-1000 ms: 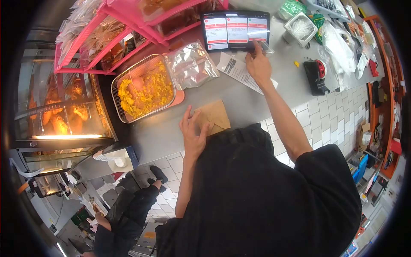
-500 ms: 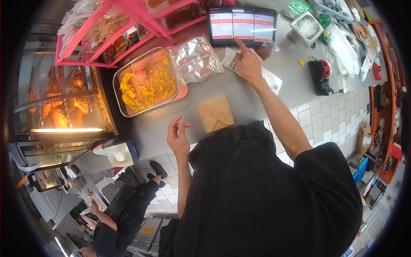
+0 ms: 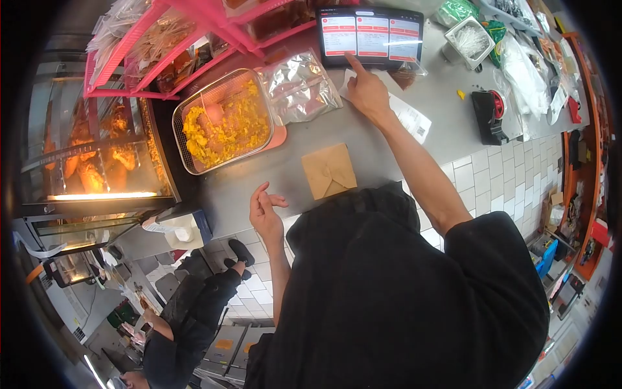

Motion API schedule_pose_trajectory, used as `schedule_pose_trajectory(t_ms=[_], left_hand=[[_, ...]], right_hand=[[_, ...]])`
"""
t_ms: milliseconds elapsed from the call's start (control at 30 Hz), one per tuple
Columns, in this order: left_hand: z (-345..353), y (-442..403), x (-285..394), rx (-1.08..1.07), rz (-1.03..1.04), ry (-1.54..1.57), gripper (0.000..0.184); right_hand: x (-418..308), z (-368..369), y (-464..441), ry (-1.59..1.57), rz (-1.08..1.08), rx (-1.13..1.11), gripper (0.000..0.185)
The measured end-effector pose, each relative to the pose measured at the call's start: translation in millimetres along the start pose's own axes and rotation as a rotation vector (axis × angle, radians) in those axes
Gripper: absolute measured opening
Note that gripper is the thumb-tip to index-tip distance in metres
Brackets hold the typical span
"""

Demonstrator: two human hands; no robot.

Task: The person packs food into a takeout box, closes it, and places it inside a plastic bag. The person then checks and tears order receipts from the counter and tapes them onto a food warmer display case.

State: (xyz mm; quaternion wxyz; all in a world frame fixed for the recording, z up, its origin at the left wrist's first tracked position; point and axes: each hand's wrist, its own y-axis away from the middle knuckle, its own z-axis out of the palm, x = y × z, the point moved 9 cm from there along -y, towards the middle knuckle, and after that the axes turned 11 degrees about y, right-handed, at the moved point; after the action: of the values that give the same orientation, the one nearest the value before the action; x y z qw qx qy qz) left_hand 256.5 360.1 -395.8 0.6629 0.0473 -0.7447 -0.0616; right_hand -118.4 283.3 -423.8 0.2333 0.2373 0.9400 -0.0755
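Basically, kraft box (image 3: 329, 170) is on counter (image 3: 291, 152) by near edge, btwn the hands but untouched. L hand (image 3: 265, 214): over near edge, just left of box, fingers loosely bent, empty. R hand (image 3: 369, 97): farther back, over receipt (image 3: 413, 121), index out at tablet (image 3: 372, 40) lower edge, no grip seen; can't tell re: contact.

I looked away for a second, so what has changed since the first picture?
The left hand has come off the brown paper box and moved to its left, holding nothing. The right hand, pointing, has moved left over the tablet, from the bottom of the right-hand panel to that of the left-hand panel. The box, the wire basket and the tablet stayed put.
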Motion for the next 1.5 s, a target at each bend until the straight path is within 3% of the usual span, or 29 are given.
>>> schedule_pose_trajectory(t_ms=[533,600,833,1033,1233,1300,1400,1467,1500], left_hand=[[-3,2,1,0.036,-0.049,-0.002,0.029],[-2,3,4,0.031,-0.023,-0.013,0.029],[-1,12,1,0.034,-0.051,-0.027,0.026],[10,30,-3,0.03,-0.121,-0.046,0.026],[41,38,18,0.001,-0.076,-0.037,0.025],[61,35,39,0.0,-0.021,-0.033,0.024],[87,32,61,0.042,0.102,-0.095,0.023],[110,32,61,0.051,0.105,-0.017,0.022],[129,34,67,0.038,0.122,-0.016,0.022]], right_hand=[[2,10,-5,0.03,0.037,-0.077,0.067],[2,2,-4,-0.022,-0.023,0.072,0.062],[36,-34,43,-0.223,0.089,0.076,0.04],[115,-70,106,-0.332,0.357,0.15,0.021],[212,-138,129,-0.424,0.41,0.368,0.02],[233,-187,136,-0.349,0.559,0.568,0.021],[269,-240,134,-0.383,0.635,0.617,0.023],[297,-280,132,-0.19,0.536,0.657,0.026],[309,-295,134,-0.324,0.529,0.7,0.025]])
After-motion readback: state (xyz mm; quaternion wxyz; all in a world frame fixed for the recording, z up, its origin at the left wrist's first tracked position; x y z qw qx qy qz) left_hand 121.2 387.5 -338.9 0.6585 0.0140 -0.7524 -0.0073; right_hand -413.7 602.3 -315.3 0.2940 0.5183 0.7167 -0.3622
